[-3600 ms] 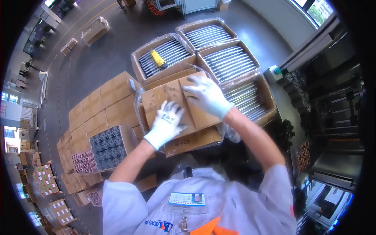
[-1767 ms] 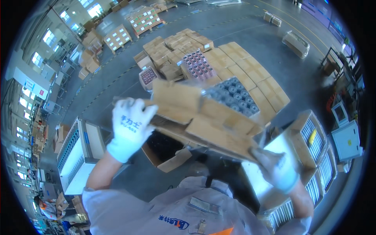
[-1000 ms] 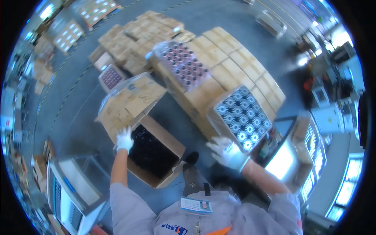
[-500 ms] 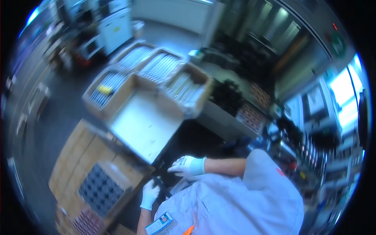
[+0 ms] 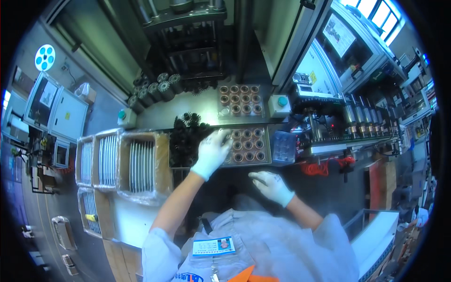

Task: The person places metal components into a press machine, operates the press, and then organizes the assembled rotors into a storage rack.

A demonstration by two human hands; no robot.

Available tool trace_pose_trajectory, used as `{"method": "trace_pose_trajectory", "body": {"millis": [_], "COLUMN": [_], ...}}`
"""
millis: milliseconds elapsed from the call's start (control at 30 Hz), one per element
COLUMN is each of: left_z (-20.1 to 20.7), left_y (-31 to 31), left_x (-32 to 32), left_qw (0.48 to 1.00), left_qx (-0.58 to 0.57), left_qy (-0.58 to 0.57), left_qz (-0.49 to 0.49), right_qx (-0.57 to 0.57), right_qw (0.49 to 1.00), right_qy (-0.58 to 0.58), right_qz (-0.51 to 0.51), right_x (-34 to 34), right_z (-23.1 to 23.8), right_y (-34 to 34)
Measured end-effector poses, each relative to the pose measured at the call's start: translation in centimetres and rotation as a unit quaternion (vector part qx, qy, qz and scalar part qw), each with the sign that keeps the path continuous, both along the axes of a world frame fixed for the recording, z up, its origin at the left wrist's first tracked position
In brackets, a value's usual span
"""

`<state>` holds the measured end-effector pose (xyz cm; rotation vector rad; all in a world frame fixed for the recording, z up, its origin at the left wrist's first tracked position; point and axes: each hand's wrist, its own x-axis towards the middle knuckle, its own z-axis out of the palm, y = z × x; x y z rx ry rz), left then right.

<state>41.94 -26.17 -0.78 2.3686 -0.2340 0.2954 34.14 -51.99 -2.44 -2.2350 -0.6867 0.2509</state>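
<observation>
In its white glove, my left hand (image 5: 213, 152) reaches over the left end of a tray (image 5: 268, 145) of round copper-coloured ring parts (image 5: 248, 144) with dark centres. Its fingers stretch loosely down toward the left column of rings, and I see nothing held in them. Just left of that hand lies a heap of black toothed parts (image 5: 184, 138). My right hand (image 5: 272, 187), gloved too, hovers in front of the tray, apart from it. Its fingers point left, slightly bent, with nothing visible in them.
Behind, a second group of copper rings (image 5: 239, 99) lies on the press bed (image 5: 174, 109), beside grey toothed cylinders (image 5: 164, 87). Button boxes (image 5: 280, 107) flank the bed. Cartons of pale strips (image 5: 141, 162) stand left. A clear blue tray (image 5: 283, 146) and machinery (image 5: 357, 120) are right.
My view has swung right, from the wooden table and cartons to the press. My left hand has gone from near the table to the ring tray; my right hand is now in front of it.
</observation>
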Motion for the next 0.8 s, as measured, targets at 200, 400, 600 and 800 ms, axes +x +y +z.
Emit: {"method": "trace_pose_trajectory", "body": {"millis": [200,400,600,800], "left_z": [-1.4,-3.1,-4.3,0.8], "left_y": [-1.8,-2.5,0.4,6.3], "left_x": [11.6,15.6,17.9,15.1], "left_qw": [0.979,0.960,0.966,0.963], "left_qx": [0.198,0.229,0.145,-0.155], "left_qy": [-0.014,0.109,0.152,0.195], "left_qz": [-0.044,-0.122,-0.149,-0.102], "right_qx": [-0.011,-0.021,0.021,0.142], "right_qw": [0.997,0.983,0.981,0.973], "right_qy": [0.034,0.069,0.017,0.013], "right_qz": [-0.062,-0.171,-0.191,-0.181], "right_x": [-1.1,-0.5,4.9,15.3], "right_z": [-0.8,-0.2,2.3,6.7], "right_y": [-2.4,-2.6,1.3,9.1]}}
